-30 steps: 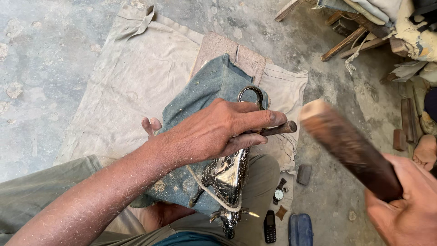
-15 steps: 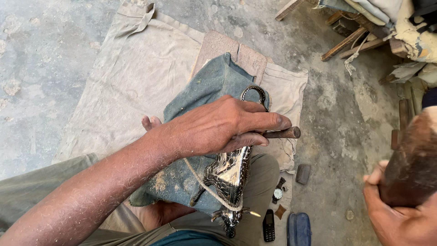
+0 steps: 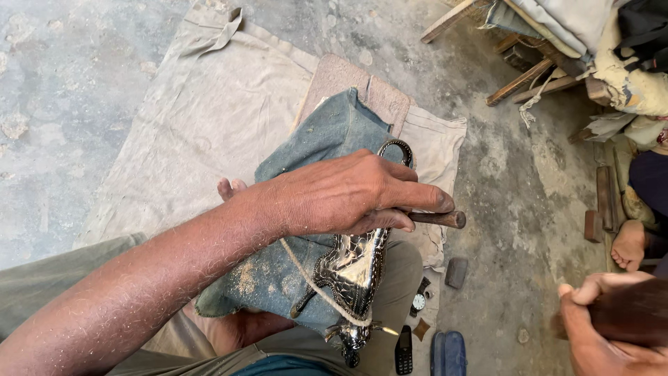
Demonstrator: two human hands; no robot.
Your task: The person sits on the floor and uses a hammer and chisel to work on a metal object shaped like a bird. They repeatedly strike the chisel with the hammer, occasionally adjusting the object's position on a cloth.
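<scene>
Chisel pinned to a dark carved piece on a padded lap, mallet drawn off to the lower right.

At mid-frame the left hand [image 3: 348,191] curls shut around a slim chisel [image 3: 438,218], its butt end poking out past the fingertips toward the right, likely so it can be struck. The tip is hidden under the palm, over the shiny carved piece [image 3: 355,268], which lies on a blue denim cloth [image 3: 313,146] and is lashed with a cord [image 3: 313,284], apparently to keep it from shifting. In the lower right corner the right hand [image 3: 598,334] is wrapped tightly around a blurred wooden mallet [image 3: 633,317], well apart from the chisel.
</scene>
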